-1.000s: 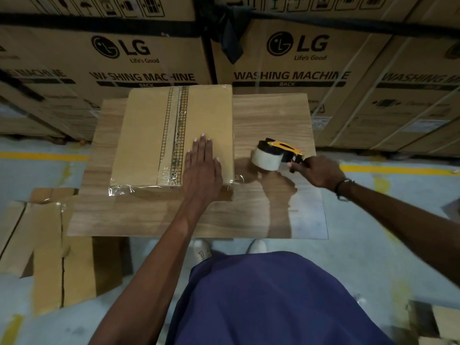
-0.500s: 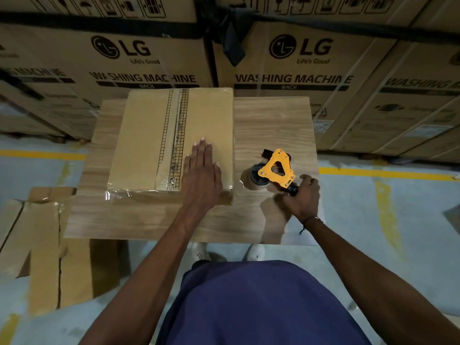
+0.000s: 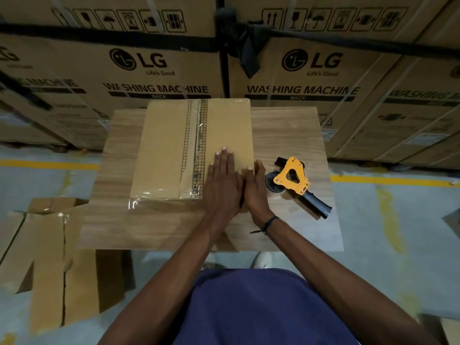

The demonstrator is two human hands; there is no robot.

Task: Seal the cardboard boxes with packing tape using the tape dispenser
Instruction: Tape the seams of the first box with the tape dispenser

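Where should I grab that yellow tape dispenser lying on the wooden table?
Grip the yellow tape dispenser by its black handle, which juts free toward you and rightward. Come in with the right hand from the near right, clear of the roll.

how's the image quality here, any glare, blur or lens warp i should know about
Head view: dim overall, corners darker; clear tape on the cardboard box throws small glints at its near edge; wide-angle lens bows the stacked washing machine cartons; edges are soft, while left hand, right hand and tape dispenser are reasonably sharp.
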